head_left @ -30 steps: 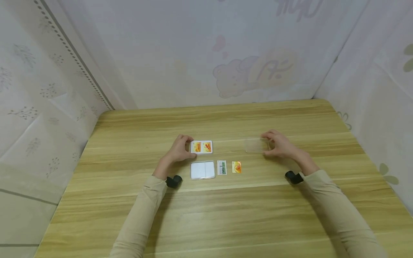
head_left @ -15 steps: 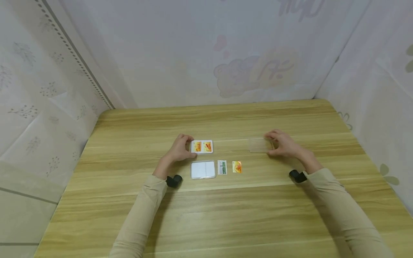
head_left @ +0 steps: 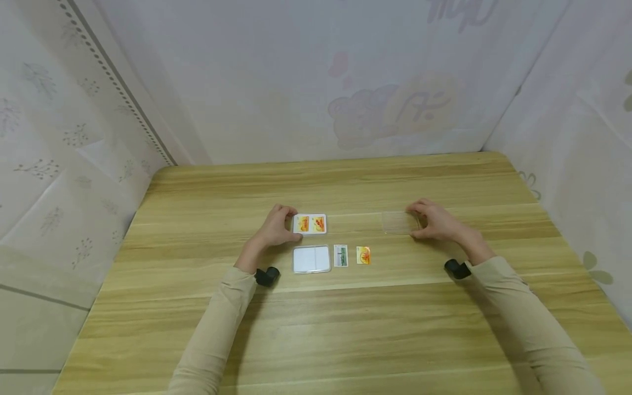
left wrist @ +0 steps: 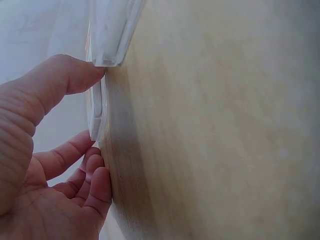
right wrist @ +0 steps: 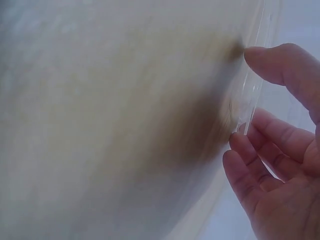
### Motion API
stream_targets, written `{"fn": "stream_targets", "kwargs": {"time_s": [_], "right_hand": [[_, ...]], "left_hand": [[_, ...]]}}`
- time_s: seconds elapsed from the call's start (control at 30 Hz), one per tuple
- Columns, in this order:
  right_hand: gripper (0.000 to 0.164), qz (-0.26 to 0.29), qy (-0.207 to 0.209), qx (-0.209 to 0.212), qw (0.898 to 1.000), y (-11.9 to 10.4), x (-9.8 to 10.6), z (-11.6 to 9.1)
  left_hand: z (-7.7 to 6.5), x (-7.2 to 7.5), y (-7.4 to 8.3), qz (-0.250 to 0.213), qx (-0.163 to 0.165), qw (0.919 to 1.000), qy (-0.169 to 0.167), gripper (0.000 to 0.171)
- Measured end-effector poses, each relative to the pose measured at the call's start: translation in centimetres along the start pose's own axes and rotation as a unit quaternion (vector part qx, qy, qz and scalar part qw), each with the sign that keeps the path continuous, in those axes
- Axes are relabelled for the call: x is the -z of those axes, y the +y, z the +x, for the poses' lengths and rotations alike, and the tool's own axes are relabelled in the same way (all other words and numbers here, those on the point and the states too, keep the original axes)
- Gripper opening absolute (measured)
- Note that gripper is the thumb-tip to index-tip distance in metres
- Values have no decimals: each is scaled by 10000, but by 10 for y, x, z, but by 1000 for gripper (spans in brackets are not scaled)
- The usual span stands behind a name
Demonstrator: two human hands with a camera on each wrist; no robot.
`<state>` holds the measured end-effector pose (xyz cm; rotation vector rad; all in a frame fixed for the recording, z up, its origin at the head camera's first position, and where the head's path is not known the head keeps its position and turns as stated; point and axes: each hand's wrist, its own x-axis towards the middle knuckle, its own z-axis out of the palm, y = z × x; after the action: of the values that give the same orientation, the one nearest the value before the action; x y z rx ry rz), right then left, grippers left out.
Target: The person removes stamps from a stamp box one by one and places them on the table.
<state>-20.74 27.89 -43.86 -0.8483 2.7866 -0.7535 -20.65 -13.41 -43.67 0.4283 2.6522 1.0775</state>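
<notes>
Left hand (head_left: pixel 276 227) pinched the picture case (head_left: pixel 310 224) and right hand (head_left: pixel 436 223) pinched the clear cover (head_left: pixel 398 223) by their ends, maybe to keep both steady.

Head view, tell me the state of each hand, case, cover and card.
Left hand: gripping the picture case
Right hand: holding the clear cover
Picture case: two orange pictures showing
Clear cover: apart from both cases
White case: flat, no picture showing
Green card: loose, flat on the table
Yellow card: loose, flat
</notes>
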Motion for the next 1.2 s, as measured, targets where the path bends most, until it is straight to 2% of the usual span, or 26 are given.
{"fn": "stream_targets", "kwargs": {"time_s": [0.23,0.97,1.2], "right_hand": [[54,39,-74,15,10000,1,0,2],[56,23,-333,-222,9992,-4,4,2],[61,99,-215,-253,9994,-7,4,3]], "left_hand": [[-1,0,0,37,-86,9999,57,60],[1,-2,-3,20,-13,10000,7,60],[1,-1,-2,83,-78,9999,45,60]]}}
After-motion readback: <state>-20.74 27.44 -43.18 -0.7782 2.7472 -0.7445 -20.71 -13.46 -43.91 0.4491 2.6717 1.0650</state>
